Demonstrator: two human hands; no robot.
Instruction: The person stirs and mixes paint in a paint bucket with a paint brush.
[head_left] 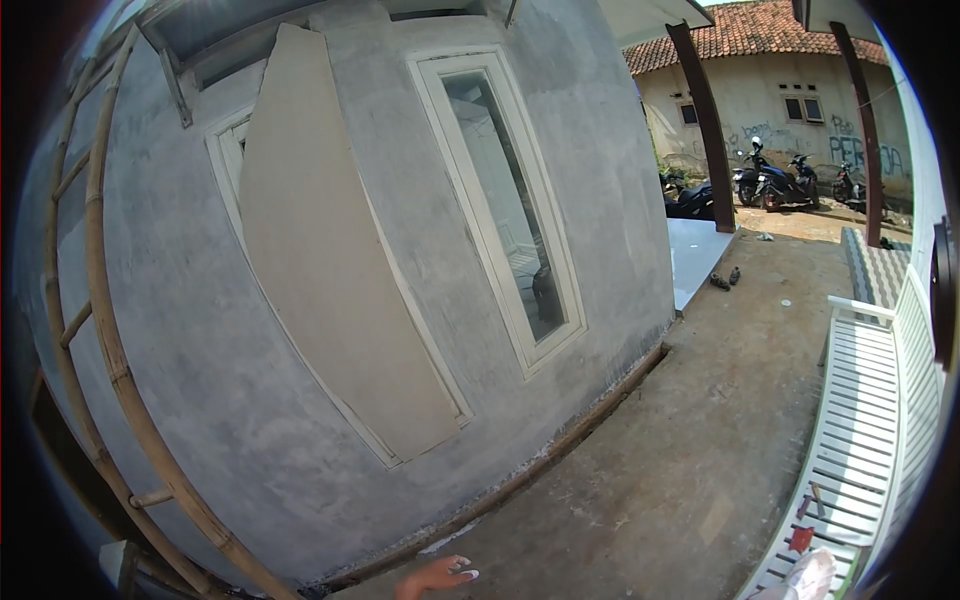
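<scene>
At the bottom edge, low in front of the grey wall (420, 320), my left hand (432, 578) is partly in view. Its fingers point right, slightly curled and apart, with white on the tips. Nothing shows between them. The concrete ground (640, 470) lies behind it. My right hand is out of view. A pale board (320, 260) covers much of one window opening in the wall. Beside it is a tall narrow window (505, 200) with a white frame and glass.
A bamboo ladder (105, 300) leans on the wall at left. Along the right stands a white slatted bench (850, 420), bearing a red item (801, 539), a small tool (818, 500) and a whitish crumpled thing (812, 573). Shoes (727, 279) and motorbikes (785, 185) are farther off.
</scene>
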